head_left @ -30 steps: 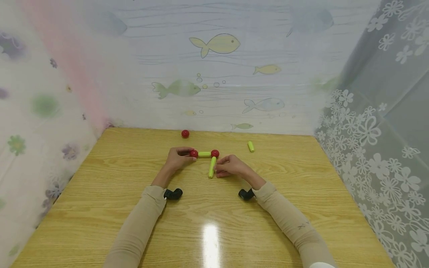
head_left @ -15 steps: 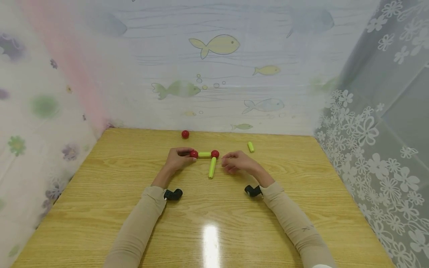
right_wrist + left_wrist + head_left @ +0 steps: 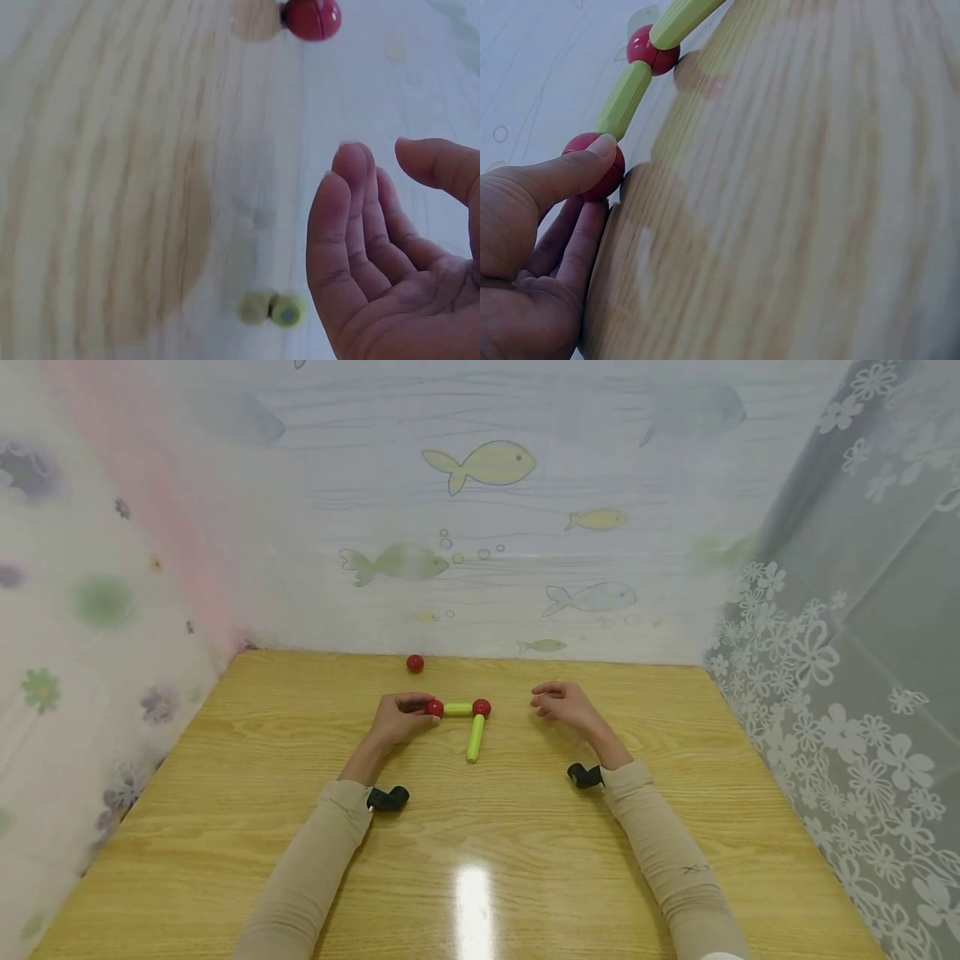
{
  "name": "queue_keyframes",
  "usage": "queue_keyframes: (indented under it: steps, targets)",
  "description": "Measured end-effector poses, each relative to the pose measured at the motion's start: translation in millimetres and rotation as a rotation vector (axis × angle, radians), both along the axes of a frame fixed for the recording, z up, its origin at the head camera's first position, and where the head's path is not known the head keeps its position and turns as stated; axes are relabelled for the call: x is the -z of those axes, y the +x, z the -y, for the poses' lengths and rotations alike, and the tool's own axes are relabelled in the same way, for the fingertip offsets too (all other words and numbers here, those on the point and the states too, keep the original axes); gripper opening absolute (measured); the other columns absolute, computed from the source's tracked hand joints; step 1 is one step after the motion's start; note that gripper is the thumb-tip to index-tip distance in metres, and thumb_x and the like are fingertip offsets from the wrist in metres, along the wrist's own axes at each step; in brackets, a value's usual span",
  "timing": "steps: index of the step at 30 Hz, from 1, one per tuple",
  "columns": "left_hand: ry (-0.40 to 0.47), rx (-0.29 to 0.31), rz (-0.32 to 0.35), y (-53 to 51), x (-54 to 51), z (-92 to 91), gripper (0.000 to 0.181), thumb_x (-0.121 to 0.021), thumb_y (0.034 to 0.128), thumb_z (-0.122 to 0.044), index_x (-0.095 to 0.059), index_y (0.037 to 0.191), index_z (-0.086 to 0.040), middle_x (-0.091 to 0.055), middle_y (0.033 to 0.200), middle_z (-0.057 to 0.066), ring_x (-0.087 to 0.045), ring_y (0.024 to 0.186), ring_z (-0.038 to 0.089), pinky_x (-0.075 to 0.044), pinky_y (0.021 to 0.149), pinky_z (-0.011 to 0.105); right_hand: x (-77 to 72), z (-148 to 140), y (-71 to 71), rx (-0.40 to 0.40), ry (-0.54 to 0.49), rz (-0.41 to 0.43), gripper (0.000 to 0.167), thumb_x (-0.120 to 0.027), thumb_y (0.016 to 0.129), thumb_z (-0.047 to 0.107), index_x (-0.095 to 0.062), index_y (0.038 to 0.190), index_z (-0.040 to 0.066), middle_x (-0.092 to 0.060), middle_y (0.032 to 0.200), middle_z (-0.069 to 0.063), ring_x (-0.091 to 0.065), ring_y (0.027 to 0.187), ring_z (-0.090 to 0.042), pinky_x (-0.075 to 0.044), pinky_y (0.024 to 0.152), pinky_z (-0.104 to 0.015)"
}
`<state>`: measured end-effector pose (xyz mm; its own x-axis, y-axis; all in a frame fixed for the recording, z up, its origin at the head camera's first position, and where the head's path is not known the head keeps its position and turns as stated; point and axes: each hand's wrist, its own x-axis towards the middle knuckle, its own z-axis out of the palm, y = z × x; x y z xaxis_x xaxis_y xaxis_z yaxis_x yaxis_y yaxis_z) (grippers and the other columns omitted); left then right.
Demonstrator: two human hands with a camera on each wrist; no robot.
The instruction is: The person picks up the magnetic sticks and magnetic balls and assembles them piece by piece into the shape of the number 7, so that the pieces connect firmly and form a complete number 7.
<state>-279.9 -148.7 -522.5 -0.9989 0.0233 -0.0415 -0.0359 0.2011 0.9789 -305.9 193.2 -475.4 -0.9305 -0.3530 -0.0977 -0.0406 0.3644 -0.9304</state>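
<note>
1. i have the left hand [image 3: 401, 718] pinching the first red ball [image 3: 434, 708]; in the left wrist view its thumb presses on one side of the ball and the fingertips meet it on the other.
2. that ball forms one end of a chain above the wooden table [image 3: 360, 860]: a short yellow-green rod [image 3: 457, 709] runs from it to the second red ball [image 3: 482, 707], reaching across toward the right hand's side.
3. from the second ball i see a longer yellow-green rod [image 3: 476, 739] come back toward the person, leaning slightly left, so the pieces make a corner.
4. i have the right hand [image 3: 567, 706] well apart from the chain, to its right. its fingers are softly bent and side by side, with a moderate gap between thumb and fingertips.
5. near that hand, my right wrist view gives me a loose yellow-green rod [image 3: 286, 310] almost end-on and blurred, its reflection just beside it; i cannot tell its length.
6. a separate red ball [image 3: 415, 664] sits near the far edge of the table, beyond the left hand, in front of the fish-print curtain [image 3: 487, 556].
7. each wrist carries a black camera mount [image 3: 388, 798] beside a beige sleeve [image 3: 300, 868].
</note>
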Motion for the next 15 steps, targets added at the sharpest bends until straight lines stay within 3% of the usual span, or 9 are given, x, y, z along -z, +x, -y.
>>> queue_keyframes:
  steps: [10,15]
  targets:
    - [0.018,0.013,-0.003,-4.3,1.6,2.9,0.048,-0.085,0.0811,-0.003,-0.070,0.127,0.000,-0.067,0.129,0.023,-0.065,0.120,0.033,-0.056,0.096,0.031,4.2,-18.4,-14.7,0.190,0.018,-0.110,0.040,-0.057,0.105,0.014,-0.055,0.135,-0.011,-0.061,0.128,-0.031,-0.062,0.110,-0.045,-0.056,0.095,-0.047]
    - [0.014,0.023,-0.004,-8.9,1.5,3.9,0.048,-0.085,0.0820,-0.004,-0.070,0.127,0.000,-0.068,0.129,0.022,-0.065,0.120,0.032,-0.056,0.095,0.030,5.8,-24.2,-19.9,0.259,0.078,-0.156,0.038,-0.057,0.104,0.013,-0.057,0.135,-0.010,-0.061,0.121,-0.027,-0.062,0.104,-0.041,-0.058,0.087,-0.041]
